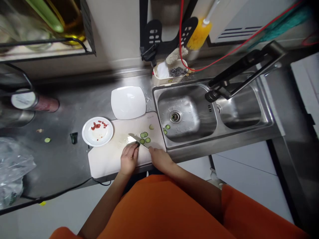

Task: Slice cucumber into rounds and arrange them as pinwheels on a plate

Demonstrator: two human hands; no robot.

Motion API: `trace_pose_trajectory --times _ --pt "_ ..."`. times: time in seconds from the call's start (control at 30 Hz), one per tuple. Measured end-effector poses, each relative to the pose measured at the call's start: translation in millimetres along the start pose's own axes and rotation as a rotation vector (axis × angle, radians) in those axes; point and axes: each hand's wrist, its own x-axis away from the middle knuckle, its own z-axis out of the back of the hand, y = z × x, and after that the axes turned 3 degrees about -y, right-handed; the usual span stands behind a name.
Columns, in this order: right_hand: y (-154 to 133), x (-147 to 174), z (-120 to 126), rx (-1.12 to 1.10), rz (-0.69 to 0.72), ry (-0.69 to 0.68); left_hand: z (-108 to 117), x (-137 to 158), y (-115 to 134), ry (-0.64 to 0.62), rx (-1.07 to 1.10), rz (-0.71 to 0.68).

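Observation:
My right hand [159, 158] is closed round the handle of a kitchen knife [137, 138], whose blade slants up to the left over the cutting board [107, 162]. Curled fingers of my left hand [129, 157] hold a dark green piece of cucumber [137, 144] against the board, right beside the blade; most of the piece is hidden. Several cucumber slices [144, 135] lie on the board to the right of the knife. A paler slice [151, 126] rests apart, near the board's upper right corner.
A white plate with red pieces [97, 142] overlaps the board's left edge. An empty white square dish [128, 103] stands behind it. To the right is a steel sink [191, 113] with cucumber slices [167, 126] inside. A cucumber end [73, 137] and plastic bag [15, 162] lie left.

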Motion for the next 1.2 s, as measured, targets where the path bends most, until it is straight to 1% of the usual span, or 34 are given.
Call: trace_pose_trajectory --times 0.17,0.37,0.57,1.2 --pt "7.2 11.9 8.4 0.022 -0.065 -0.014 -0.3 0.5 -0.4 0.005 0.003 0.000" --pt "-0.4 28.3 12.0 0.027 -0.022 -0.052 0.3 0.2 -0.8 0.005 0.000 -0.012" --pt "-4.3 39.3 13.9 0.016 -0.027 -0.082 1.1 0.1 0.0 0.017 -0.024 -0.013" --pt "-3.6 39.3 14.9 -0.002 -0.012 -0.076 1.0 0.4 -0.7 0.003 -0.024 -0.015"
